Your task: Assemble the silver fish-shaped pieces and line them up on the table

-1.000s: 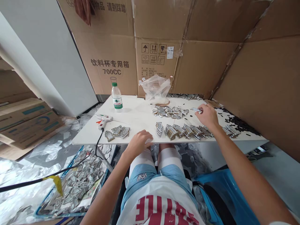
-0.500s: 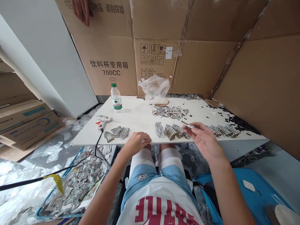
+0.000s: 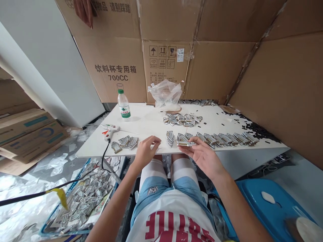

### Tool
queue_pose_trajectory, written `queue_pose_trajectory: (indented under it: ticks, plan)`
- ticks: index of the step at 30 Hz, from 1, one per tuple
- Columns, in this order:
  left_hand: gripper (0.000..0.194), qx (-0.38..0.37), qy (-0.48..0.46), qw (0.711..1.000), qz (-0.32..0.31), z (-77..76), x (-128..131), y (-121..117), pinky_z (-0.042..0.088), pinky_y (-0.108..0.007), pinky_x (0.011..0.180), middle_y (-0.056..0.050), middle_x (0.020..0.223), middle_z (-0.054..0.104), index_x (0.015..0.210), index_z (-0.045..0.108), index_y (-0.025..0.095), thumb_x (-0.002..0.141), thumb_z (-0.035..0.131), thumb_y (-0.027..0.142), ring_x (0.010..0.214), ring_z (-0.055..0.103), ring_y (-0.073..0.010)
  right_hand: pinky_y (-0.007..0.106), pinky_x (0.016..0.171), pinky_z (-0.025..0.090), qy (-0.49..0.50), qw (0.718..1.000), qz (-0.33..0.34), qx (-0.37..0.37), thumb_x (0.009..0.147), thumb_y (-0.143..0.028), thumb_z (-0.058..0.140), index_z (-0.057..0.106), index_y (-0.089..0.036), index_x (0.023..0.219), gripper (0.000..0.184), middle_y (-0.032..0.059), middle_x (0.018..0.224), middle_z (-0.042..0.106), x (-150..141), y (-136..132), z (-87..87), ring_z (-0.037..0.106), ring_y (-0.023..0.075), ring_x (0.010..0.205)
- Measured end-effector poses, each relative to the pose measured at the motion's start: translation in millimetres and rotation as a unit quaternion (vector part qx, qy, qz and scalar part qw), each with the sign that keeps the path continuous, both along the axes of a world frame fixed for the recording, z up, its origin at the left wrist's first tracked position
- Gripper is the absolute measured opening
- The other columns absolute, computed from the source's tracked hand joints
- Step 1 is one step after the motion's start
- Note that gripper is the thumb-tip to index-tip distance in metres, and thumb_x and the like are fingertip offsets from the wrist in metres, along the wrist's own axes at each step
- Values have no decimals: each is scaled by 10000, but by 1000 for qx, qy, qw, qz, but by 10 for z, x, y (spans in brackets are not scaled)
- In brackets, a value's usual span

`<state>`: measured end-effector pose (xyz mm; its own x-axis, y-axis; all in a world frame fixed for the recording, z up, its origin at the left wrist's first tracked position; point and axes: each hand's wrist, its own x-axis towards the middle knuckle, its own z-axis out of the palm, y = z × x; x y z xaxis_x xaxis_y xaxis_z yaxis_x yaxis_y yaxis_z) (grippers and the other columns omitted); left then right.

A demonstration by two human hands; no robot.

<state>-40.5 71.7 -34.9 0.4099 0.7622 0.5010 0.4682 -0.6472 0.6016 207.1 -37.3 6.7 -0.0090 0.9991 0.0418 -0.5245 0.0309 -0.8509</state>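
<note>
Just past the table's front edge, my right hand (image 3: 205, 158) grips a slim silver-and-white metal piece (image 3: 183, 144) with a brass-coloured edge, its fingers on the piece's right end. My left hand (image 3: 146, 153) hovers by the front edge, fingers curled in toward the thumb; anything between them is hidden. Between the hands lies a short overlapping stack of similar metal pieces (image 3: 170, 138). A long row of metal pieces (image 3: 222, 139) runs rightward beyond my right hand. Farther back sits a loose heap of them (image 3: 182, 119), and a smaller pile (image 3: 125, 142) lies left of my left hand.
On the white table (image 3: 148, 122) stand a green-capped bottle (image 3: 124, 106) and a clear plastic bag (image 3: 166, 94). A glue gun (image 3: 110, 132) trails its cord over the left edge. Small black bits (image 3: 259, 131) litter the right. Cardboard walls (image 3: 217, 70) enclose the back.
My right hand has moved left and slightly down with the metal piece, which now lies nearly level over the row's left end. My left hand's fingers have curled further in, with little shift.
</note>
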Motion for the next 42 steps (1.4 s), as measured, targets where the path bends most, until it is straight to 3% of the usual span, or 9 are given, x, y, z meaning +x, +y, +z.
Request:
queue_pose_trajectory:
  ticks: [3, 6, 8, 14, 20, 26, 31, 37, 42]
  plan:
    - [122, -85, -106, 990, -24, 135, 41, -100, 630, -344, 858, -49, 1013, 779, 1067, 713, 217, 1032, 661, 322, 947, 777, -214, 565, 1259, 409, 14, 1000, -6, 5, 809, -266, 764, 684, -262, 941, 155, 57, 1082, 835, -15, 8, -23, 760, 282, 1154]
    - [224, -226, -222, 945, -84, 296, 73, -229, 652, -324, 803, -27, 929, 749, 1078, 721, 199, 965, 780, 383, 833, 796, -198, 563, 1272, 382, 23, 1000, -1, 6, 800, -262, 747, 681, -264, 933, 148, 58, 1078, 831, -20, 14, -38, 755, 277, 1145]
    - [253, -264, -245, 926, -112, 392, 84, -313, 655, -309, 806, -30, 933, 751, 1065, 738, 188, 934, 824, 387, 829, 793, -187, 539, 1267, 384, 29, 1000, 1, 9, 794, -261, 739, 684, -264, 924, 141, 58, 1074, 829, -22, 8, -36, 747, 274, 1165]
    - [209, -277, -229, 921, -151, 601, 102, -509, 649, -285, 798, -52, 951, 793, 1011, 784, 180, 924, 844, 361, 835, 780, -172, 396, 1002, 578, 59, 997, 36, 22, 793, -261, 747, 721, -248, 901, 111, 16, 955, 775, -30, -53, 38, 751, 225, 974]
    - [123, -239, -191, 934, -185, 754, 122, -665, 623, -284, 828, -69, 963, 824, 996, 834, 182, 948, 821, 294, 878, 773, -179, 326, 818, 575, 45, 994, 100, -16, 826, -323, 766, 743, -211, 954, 172, 32, 872, 744, -90, -111, 73, 714, 194, 823]
    - [102, -264, -146, 927, -225, 761, 160, -749, 621, -288, 816, -67, 939, 826, 966, 850, 181, 932, 838, 276, 861, 767, -185, 232, 653, 497, 41, 994, 82, -66, 771, -261, 820, 744, -209, 957, 208, -14, 817, 681, -301, -160, -9, 612, 124, 692]
    - [137, -294, -124, 916, -242, 688, 258, -816, 629, -315, 817, -70, 922, 835, 963, 844, 179, 925, 848, 310, 852, 778, -205, 188, 573, 449, 134, 982, 75, -107, 789, -228, 827, 673, -197, 757, 160, -56, 699, 553, -524, -210, -121, 459, 74, 588]
    - [34, -251, -108, 942, -194, 671, 376, -920, 613, -287, 797, -38, 887, 832, 914, 846, 191, 907, 822, 214, 802, 761, -178, 228, 685, 583, 241, 961, 37, -132, 836, -390, 879, 729, -207, 867, 239, 6, 863, 700, -579, -248, -125, 671, 149, 808]
    - [60, -270, -134, 936, -182, 649, 439, -947, 628, -314, 799, -54, 891, 831, 871, 828, 185, 881, 839, 243, 816, 776, -205, 344, 803, 644, 250, 962, 53, -95, 903, -473, 819, 685, -244, 864, 268, 34, 960, 740, -563, -277, -60, 737, 228, 963]
